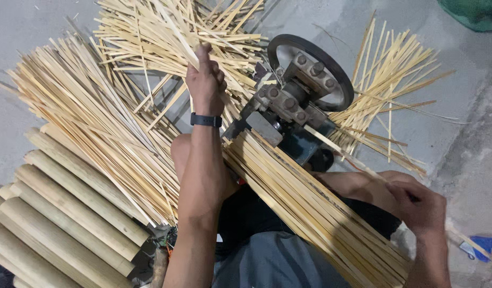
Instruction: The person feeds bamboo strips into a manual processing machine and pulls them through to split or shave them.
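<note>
Two hands work at opposite ends of the splitting: nearest, the right hand (416, 205) pinches a single bamboo strip (358, 162) with closed fingers, its long axis running up-left into the small wheeled machine (299, 96). Between the arms, a bundle of slats (310, 213) lies across the lap. Farther off, the left hand (206, 80) grips a split strip (179, 45), raised over the far pile (166, 26).

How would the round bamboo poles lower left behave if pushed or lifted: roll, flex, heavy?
The bamboo poles are round and smooth, lying side by side, so a sideways push would likely roll them. They look thick and straight, probably stiff, unlike the thin slats across the person's lap. If they are hollow, as bamboo usually is, they are likely light for their size. The left hand grips only slats.
</note>
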